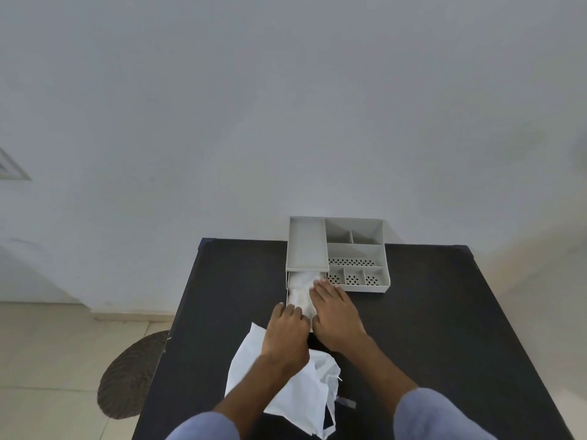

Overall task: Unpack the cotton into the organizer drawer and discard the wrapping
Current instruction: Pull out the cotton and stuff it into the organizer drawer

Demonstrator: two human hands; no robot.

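Observation:
A grey organizer (355, 249) stands at the far side of the black table (444, 328). Its drawer (289, 290) is pulled out toward me on the left, and white cotton (301, 287) fills it. My left hand (286, 328) rests on the near end of the cotton, fingers curled down onto it. My right hand (333, 312) lies flat over the cotton's right side and the drawer's edge, fingers spread. The white wrapping (298, 392) lies crumpled and open on the table under my left forearm.
The organizer top has several open compartments, some with perforated floors (352, 274). A round woven mat (133, 376) lies on the tiled floor left of the table. A white wall rises behind the table.

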